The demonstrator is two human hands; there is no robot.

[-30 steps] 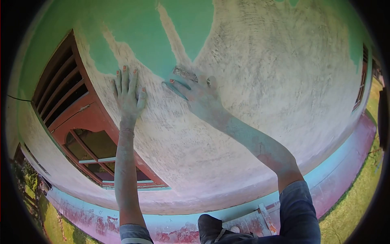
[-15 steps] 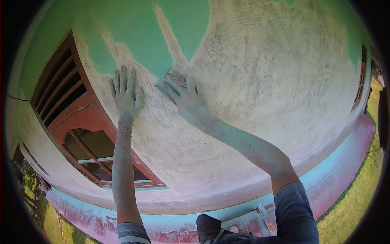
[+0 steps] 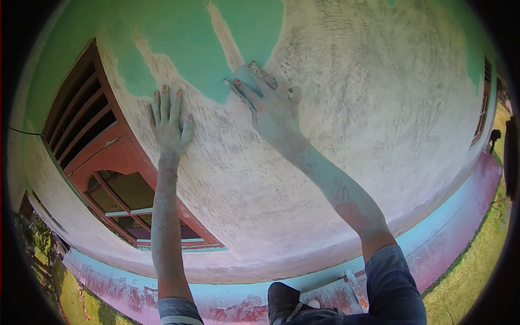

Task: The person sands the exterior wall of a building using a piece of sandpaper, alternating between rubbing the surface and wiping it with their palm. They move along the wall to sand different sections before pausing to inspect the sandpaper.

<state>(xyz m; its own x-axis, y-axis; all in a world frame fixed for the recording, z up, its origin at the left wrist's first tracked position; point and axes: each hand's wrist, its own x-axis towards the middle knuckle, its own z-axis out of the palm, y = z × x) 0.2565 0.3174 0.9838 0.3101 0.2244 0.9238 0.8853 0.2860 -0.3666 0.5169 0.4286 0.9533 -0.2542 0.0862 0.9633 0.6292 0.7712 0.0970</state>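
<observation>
My right hand [image 3: 276,111] grips a small, dusty sanding block [image 3: 262,75] with a speckled grey edge, held against the wall at the lower border of the green paint [image 3: 189,59]. Its fingers bend over the block and partly hide it. To the left, my left hand [image 3: 169,127] lies flat on the scuffed whitish wall [image 3: 346,146], fingers spread, tips just under the green patch. Pale green dust coats both hands and forearms.
A reddish-brown window frame [image 3: 127,141] with slats and glass panes stands left of my left arm. Below runs a pink and light-blue base ledge [image 3: 116,281]. A wooden board [image 3: 336,295] lies near my dark-clothed knee [image 3: 283,300]. Grass [image 3: 466,276] shows at right.
My right hand has moved up and to the right along the wall with the sanding block, which has turned in the view. The left hand stays in place.
</observation>
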